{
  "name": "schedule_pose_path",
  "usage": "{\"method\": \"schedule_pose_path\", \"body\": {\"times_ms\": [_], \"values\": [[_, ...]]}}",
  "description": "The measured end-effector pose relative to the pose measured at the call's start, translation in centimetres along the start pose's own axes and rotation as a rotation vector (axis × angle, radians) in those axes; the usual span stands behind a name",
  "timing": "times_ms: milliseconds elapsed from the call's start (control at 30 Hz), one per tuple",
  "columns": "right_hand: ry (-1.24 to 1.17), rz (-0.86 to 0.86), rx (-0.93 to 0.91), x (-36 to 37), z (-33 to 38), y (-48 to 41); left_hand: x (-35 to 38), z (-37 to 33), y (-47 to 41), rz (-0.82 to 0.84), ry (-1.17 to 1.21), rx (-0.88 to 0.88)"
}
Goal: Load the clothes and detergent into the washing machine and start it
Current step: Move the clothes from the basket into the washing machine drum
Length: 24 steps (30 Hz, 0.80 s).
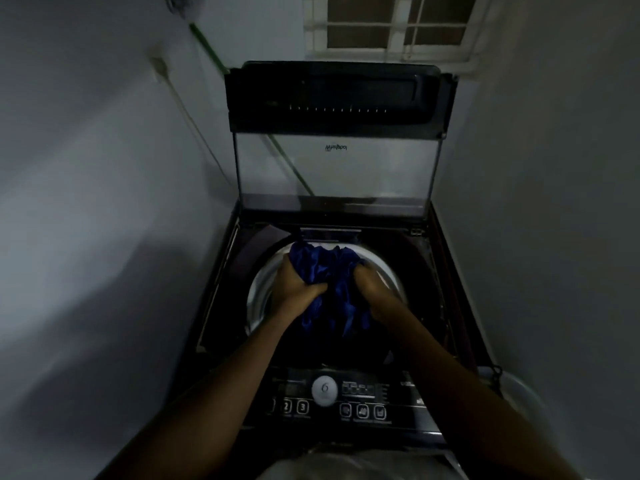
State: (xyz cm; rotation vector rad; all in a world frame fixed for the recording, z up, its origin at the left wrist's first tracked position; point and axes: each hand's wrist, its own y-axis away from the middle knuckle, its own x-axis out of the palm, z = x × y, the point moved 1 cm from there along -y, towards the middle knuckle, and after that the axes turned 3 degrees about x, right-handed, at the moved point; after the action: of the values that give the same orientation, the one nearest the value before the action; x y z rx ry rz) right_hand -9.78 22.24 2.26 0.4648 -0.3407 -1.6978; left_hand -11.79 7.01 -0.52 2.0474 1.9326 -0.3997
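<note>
**Spotter:** Head view has you standing over the washing machine [332, 306] with its lid [337, 168] propped upright at the back edge. Your left hand [298, 285] and right hand [372, 289] are both clenched on the blue cloth [329, 268], one fist at each side of the bundle, right over the drum [263, 282] opening.

**Operator:** So what can go wrong from here?

**Spotter:** You could let go while part of the cloth hangs over the far rim of the drum. The top of the bundle sits close to that back edge, so a fold may drape outside and catch when the lid comes down. Push it toward the drum's middle before you open your fists.

**Operator:** Anything else?

**Spotter:** Your forearms pass just above the control panel [325, 396] at the near edge. Lean in further and you might press a button early.

**Operator:** What's in the drum already?

**Spotter:** Below your hands it's dark; there may be other clothes down there, but I can't tell in this light. Only the pale inner wall shows on the left side. I see no detergent anywhere, so I'd judge that step, and starting the machine, are yet to come.
</note>
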Motion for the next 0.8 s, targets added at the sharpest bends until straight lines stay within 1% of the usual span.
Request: {"method": "schedule_pose_path", "body": {"times_ms": [67, 133, 167, 233, 300, 333, 400, 467, 500, 633, 733, 800], "values": [[0.011, -0.048, 0.010, 0.3, 0.2, -0.4, -0.2, 0.6, -1.0, 0.038, -0.008, -0.018], [0.027, -0.049, -0.004, 0.2, 0.4, -1.0, -0.5, 1.0, -2.1, 0.071, -0.036, -0.063], [0.082, -0.020, -0.022, 0.0, 0.4, -1.5, -0.8, 1.0, -2.7, 0.101, -0.072, -0.080], [0.293, 0.078, -0.042, -0.9, 0.2, -2.8, -1.2, 1.2, -3.8, 0.193, -0.167, -0.096], [0.478, 0.104, -0.003, -2.0, -0.1, -4.1, -1.3, 1.7, -4.8, 0.278, -0.244, -0.072], [0.533, 0.101, 0.000, -2.6, -0.2, -4.5, -1.2, 1.9, -5.1, 0.304, -0.271, -0.053], [0.656, 0.073, -0.092, -3.2, 0.2, -4.5, -0.6, 2.2, -5.2, 0.318, -0.327, -0.037], [0.741, 0.010, -0.180, -3.5, 0.3, -4.0, 0.2, 1.8, -4.9, 0.329, -0.396, -0.027], [0.756, -0.021, -0.196, -3.6, 0.3, -3.4, 0.7, 1.5, -4.7, 0.339, -0.426, -0.008], [0.712, -0.149, -0.144, -4.9, -0.3, -2.1, 2.6, 0.1, -3.3, 0.356, -0.457, 0.057], [0.675, -0.231, -0.169, -6.8, -0.8, -0.5, 4.2, -1.3, -2.0, 0.352, -0.426, 0.091], [0.650, -0.293, -0.208, -8.6, -1.0, 1.0, 5.4, -2.6, -0.9, 0.343, -0.435, 0.143]]}}
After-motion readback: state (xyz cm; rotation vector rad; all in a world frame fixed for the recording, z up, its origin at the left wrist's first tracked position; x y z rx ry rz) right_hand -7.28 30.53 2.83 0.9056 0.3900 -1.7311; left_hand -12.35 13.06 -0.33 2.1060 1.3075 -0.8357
